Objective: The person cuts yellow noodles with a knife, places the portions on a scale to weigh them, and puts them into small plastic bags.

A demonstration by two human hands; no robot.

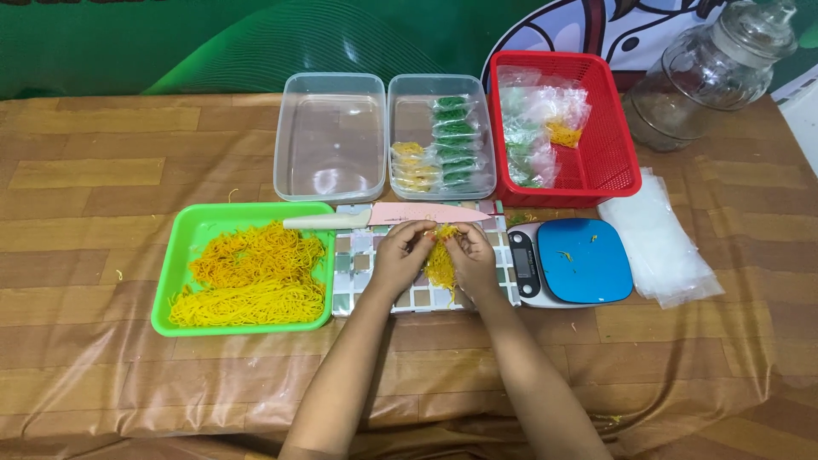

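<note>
Both hands meet over a checkered cutting mat (358,264) in the middle of the table. My left hand (400,255) and my right hand (471,260) pinch a small bundle of yellow-orange noodle strands (440,262) between them, held just above the mat. A pink knife with a white handle (383,217) lies across the mat's far edge, right behind my fingers. To the left, a green tray (183,255) holds a heap of yellow and orange noodle strands (251,273).
A kitchen scale with a blue top (579,264) sits right of the mat, clear plastic bags (660,243) beside it. Behind are an empty clear tub (328,140), a clear tub with small packets (407,115), a red basket with bags (609,136), a glass jar (707,72).
</note>
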